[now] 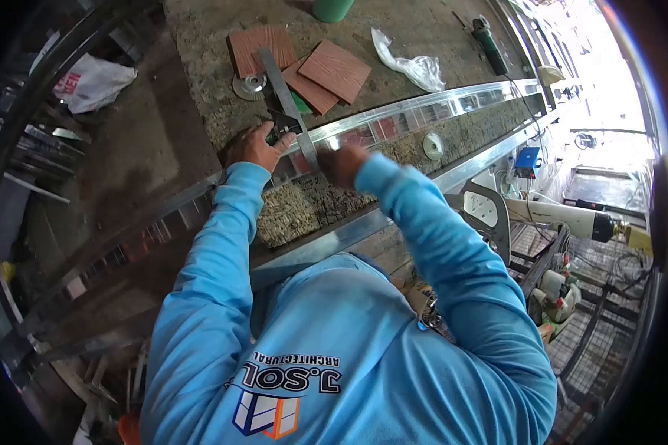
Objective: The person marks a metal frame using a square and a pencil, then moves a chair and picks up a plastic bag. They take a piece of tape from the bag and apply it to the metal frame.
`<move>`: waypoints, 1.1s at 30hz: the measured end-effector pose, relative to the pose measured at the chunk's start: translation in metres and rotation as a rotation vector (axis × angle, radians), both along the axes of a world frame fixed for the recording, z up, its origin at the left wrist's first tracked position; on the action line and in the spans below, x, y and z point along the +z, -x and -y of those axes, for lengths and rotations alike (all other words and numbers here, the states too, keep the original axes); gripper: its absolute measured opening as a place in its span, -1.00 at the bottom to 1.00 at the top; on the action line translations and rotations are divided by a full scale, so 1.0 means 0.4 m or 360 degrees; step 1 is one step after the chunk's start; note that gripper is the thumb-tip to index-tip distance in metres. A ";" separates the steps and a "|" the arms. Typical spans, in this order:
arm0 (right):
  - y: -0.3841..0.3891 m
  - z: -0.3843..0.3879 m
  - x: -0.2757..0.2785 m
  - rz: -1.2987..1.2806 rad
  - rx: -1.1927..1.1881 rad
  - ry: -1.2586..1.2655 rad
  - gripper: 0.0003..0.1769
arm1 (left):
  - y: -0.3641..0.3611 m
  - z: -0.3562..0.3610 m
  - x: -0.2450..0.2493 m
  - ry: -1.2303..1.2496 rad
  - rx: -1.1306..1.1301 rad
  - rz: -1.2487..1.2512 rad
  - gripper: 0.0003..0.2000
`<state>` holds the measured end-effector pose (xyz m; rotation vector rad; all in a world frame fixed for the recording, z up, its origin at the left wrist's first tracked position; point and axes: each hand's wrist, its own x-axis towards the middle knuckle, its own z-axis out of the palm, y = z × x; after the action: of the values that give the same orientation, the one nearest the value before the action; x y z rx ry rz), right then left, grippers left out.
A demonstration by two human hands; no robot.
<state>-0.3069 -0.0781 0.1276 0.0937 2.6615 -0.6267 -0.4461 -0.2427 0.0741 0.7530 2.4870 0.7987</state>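
Note:
My left hand (254, 147) is closed around the dark head of a combination square (280, 90). The square's steel blade lies across a long, shiny metal bar (408, 119), with one end pointing away from me. Close against the near end of the blade, on its right side, is my right hand (341, 166), blurred by motion. Its fingers look curled in, and whatever they hold is hidden. Under the bar is a rough, speckled board (289, 211). Just beyond the square, a flap disc (249, 87) rests beside reddish-brown wood-grain pieces (335, 70).
A clear plastic bag (408, 63), an angle grinder (488, 44) and a green container (332, 9) are on the far side of the worktable. A pale disc (433, 146) lies near the bar. Right of the table are a chair (482, 208) and a blue box (527, 159).

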 end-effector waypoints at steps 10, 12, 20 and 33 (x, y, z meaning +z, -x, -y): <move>-0.463 0.093 0.197 -0.0324 -0.1338 0.0820 -0.82 | 0.028 0.023 -0.024 -0.0113 -0.0014 0.0188 -0.10; -0.549 0.146 0.213 -0.0345 -0.1564 0.0950 -0.82 | 0.051 0.062 -0.012 -0.0084 -0.0005 0.0236 -0.10; -0.906 0.388 0.131 -0.0468 -0.2171 0.0894 -0.80 | 0.135 0.236 -0.026 -0.0061 -0.0066 -0.0004 -0.13; -0.915 0.546 0.061 -0.0555 -0.2130 0.1039 -0.81 | 0.107 0.217 -0.004 -0.0016 0.0029 0.0104 -0.12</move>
<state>0.0591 -0.2964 0.1520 1.7390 2.1729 -1.9603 -0.4888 -0.3295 0.0724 0.6970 2.4367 0.8301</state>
